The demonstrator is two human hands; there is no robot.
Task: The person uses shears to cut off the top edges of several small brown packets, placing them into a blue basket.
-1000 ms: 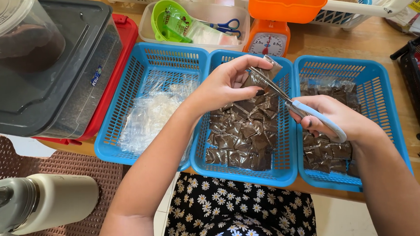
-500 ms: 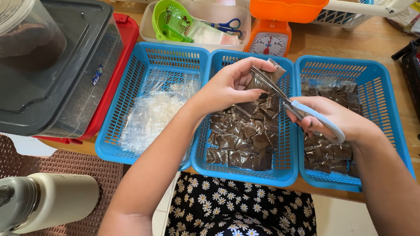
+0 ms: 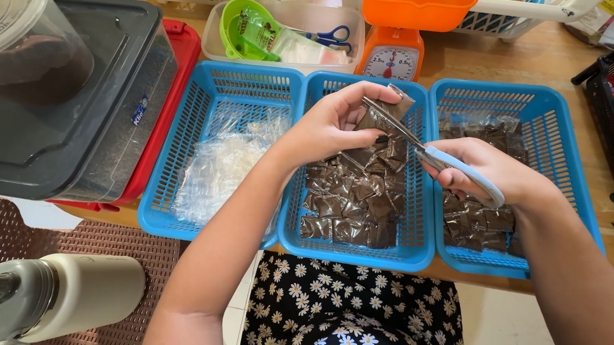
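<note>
My left hand [image 3: 332, 123] holds a small dark packet [image 3: 386, 115] in clear plastic above the middle blue basket [image 3: 365, 249]. My right hand [image 3: 490, 171] grips light-blue-handled scissors [image 3: 430, 153]; the blades reach up and left across the packet's edge. Below the hands, several sealed dark packets [image 3: 353, 198] fill the middle basket. The right blue basket [image 3: 565, 147] holds more dark packets [image 3: 478, 220]. A pile of empty clear plastic bags [image 3: 220, 169] lies in the left blue basket [image 3: 183, 192].
A grey lidded bin [image 3: 77, 113] sits on a red lid at left. Behind the baskets stand an orange kitchen scale [image 3: 395, 55], a clear tub with a green scoop [image 3: 242, 27] and blue scissors [image 3: 328, 35]. A cream bottle [image 3: 64, 293] lies on a brown mat.
The scissors and packet have stayed nearly in place; my right hand shifted slightly and the blades have worked along the packet's edge.
</note>
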